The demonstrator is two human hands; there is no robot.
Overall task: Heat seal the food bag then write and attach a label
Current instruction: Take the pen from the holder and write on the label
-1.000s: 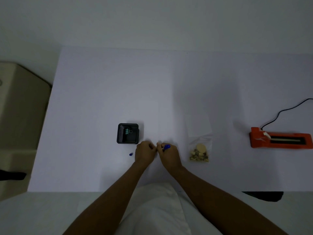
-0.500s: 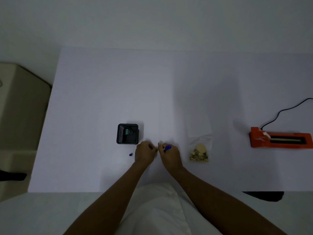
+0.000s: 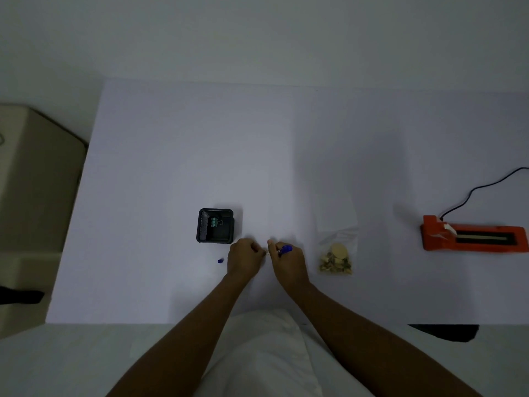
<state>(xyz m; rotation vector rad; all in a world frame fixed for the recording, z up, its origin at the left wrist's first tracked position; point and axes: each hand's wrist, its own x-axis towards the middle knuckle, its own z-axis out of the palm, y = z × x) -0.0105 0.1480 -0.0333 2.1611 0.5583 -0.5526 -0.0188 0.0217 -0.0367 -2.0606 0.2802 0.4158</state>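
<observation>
Little has shifted since the earlier frame: both hands stay close together, the right one nudged a touch rightward. From the left, a black tray [image 3: 215, 238] holds a binder clip [image 3: 215, 223] and a blue pen cap [image 3: 220, 261] lies just beside the left hand [image 3: 244, 259], whose fingers are curled; whether they pin a label I cannot tell. The right hand [image 3: 289, 262] grips a blue pen [image 3: 285, 249]. The food bag [image 3: 337, 255] lies near it and the heat sealer [image 3: 472, 238] well apart. Writing probably goes best with the label held flat and the strokes short
</observation>
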